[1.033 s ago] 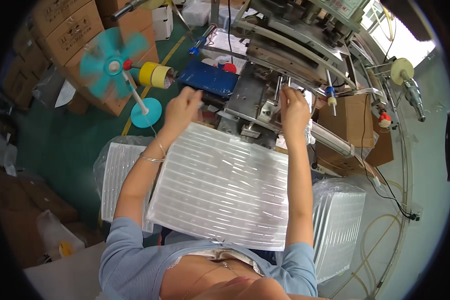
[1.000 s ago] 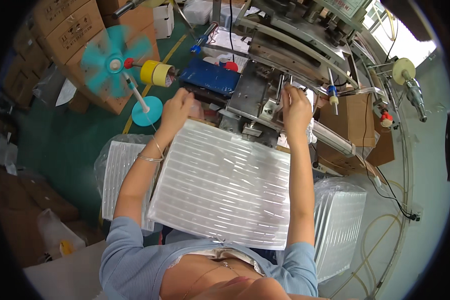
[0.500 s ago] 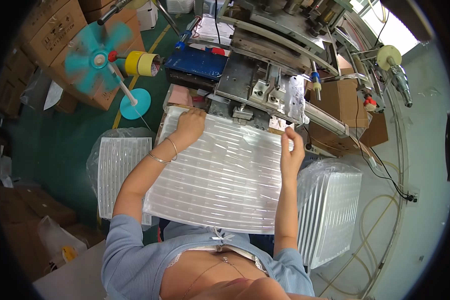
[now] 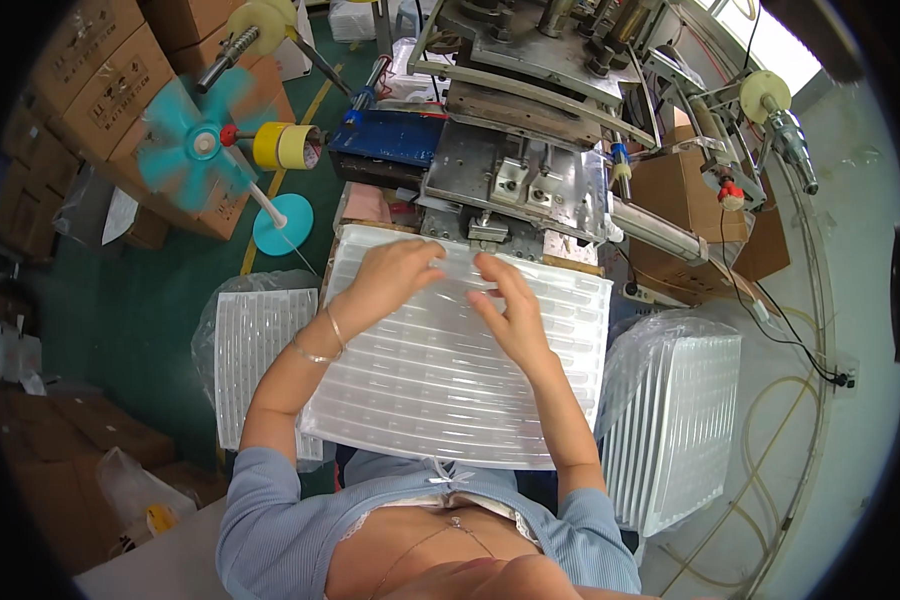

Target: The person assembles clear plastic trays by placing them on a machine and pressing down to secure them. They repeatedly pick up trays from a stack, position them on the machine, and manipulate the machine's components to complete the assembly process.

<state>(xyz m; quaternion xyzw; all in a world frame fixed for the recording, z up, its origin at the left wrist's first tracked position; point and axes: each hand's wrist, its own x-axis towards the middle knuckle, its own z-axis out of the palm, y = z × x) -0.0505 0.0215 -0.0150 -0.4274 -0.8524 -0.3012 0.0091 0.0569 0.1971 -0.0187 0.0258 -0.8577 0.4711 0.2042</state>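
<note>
A large white, ribbed plastic tray (image 4: 450, 400) with rows of long shallow pockets lies in front of me, its far edge against the machine. Above its far part, my left hand (image 4: 395, 272) reaches in with fingers bent and thumb apart. Facing it, my right hand (image 4: 510, 308) has its fingers and thumb spread. The two hands are close together but do not touch. Nothing shows clearly between the fingers of either hand; small clear pieces would be hard to see against the shiny tray.
Beyond the tray stands a metal press machine (image 4: 490, 185) with a flat plate and clamp blocks. Tray stacks in clear film stand on the left (image 4: 260, 370) and right (image 4: 675, 430). A turquoise fan (image 4: 205, 145) spins at left near cartons (image 4: 110, 90). Hoses run along the right wall.
My right hand has moved left from the tray's far right corner, its fingers now spread. My left hand has shifted right and nearer, toward it. The whole view has shifted slightly.
</note>
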